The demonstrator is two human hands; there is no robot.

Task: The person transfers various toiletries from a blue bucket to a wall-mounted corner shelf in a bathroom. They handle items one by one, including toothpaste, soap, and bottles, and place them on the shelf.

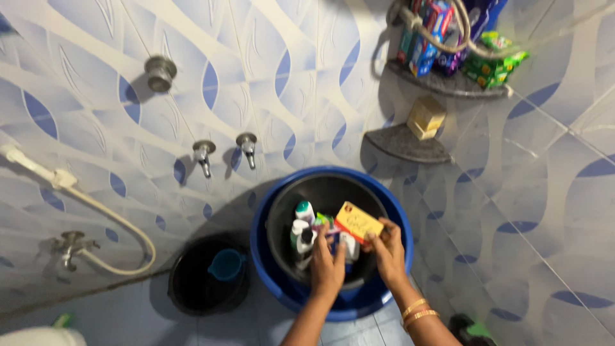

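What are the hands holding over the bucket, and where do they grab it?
The right hand holds a small yellow box by its lower right corner. The left hand reaches among the bottles in the dark bucket; whether it grips anything cannot be told.

Right hand [389, 250] grips a yellow box [359, 222] over a black bucket [282, 211] nested in a blue tub [262, 250]. Left hand [327, 268] reaches among the bottles [302, 225] inside. Dark bucket [192, 282] with a teal mug [226, 264] stands just left.
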